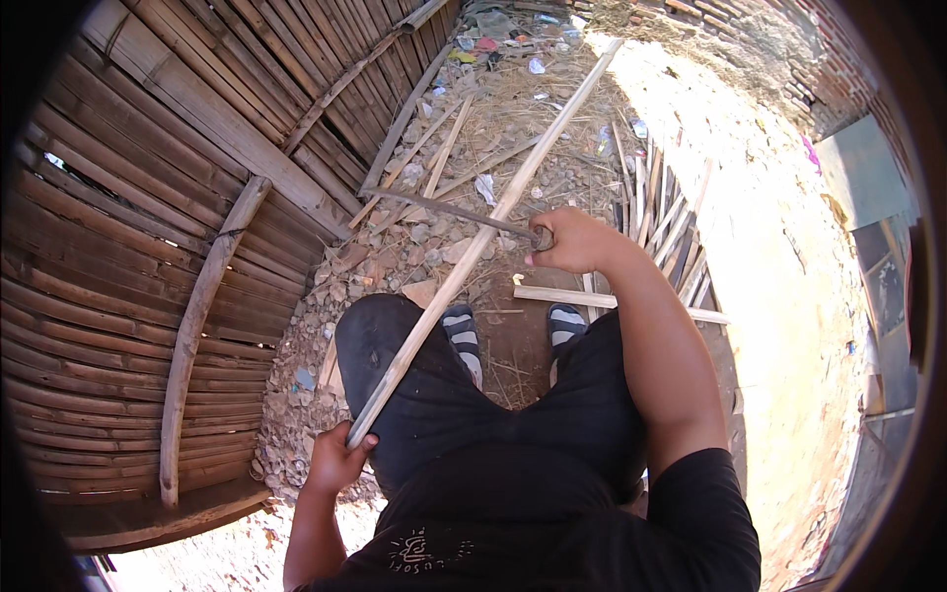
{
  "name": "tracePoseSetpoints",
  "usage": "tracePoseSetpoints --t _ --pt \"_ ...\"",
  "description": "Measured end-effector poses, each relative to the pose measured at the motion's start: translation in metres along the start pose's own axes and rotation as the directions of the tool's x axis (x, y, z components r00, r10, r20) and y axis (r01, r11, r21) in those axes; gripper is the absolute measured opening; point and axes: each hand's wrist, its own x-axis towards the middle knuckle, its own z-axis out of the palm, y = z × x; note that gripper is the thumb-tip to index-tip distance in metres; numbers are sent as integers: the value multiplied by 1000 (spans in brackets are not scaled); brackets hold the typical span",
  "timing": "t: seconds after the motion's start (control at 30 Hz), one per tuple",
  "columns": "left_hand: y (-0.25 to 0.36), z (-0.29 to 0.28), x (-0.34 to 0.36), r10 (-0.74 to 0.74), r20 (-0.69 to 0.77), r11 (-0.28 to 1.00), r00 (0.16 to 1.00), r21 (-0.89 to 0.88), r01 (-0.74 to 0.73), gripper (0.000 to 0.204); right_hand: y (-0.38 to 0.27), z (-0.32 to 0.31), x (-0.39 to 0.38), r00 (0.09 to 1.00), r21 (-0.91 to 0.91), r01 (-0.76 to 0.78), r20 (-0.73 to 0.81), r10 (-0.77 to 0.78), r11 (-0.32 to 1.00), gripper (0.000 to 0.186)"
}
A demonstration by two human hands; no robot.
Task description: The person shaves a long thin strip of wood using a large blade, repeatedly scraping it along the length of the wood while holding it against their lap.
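Note:
My left hand is closed around the near end of a long pale wooden strip, low beside my left thigh. The strip passes over my left knee and slants up and away to the far right. In my right hand is the grip of a long-bladed knife, dark and narrow. Its blade points left and crosses the strip, and it looks to touch it, though I cannot tell how firmly. My right fingers are wrapped round the grip, partly hiding it.
A slatted bamboo wall rises close on my left. Cut strips lie in a pile at the right, with a short pale stick before my feet. Stones and litter cover the ground ahead. A brick wall stands far right.

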Motion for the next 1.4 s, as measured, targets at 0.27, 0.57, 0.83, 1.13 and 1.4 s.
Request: tracePoseSetpoints --t 0.27,0.57,0.83,1.13,1.4 --pt "5 -1 -4 5 -35 1000 999 -12 -6 41 -72 13 -5 941 -170 170 320 -109 971 47" --pt "-5 -1 3 23 12 999 1000 -25 -22 42 13 -1 6 988 40 3 -156 3 999 47" --pt "-8 -2 2 31 -7 1000 999 -3 -31 39 -78 35 0 916 -207 293 341 -212 933 43" --pt "3 0 1 22 -11 1000 1000 -9 -22 39 22 -12 6 963 102 -67 -252 91 993 46" --pt "-7 -6 4 -73 76 994 994 -78 79 39 -72 21 -8 941 -221 214 310 -139 952 45"
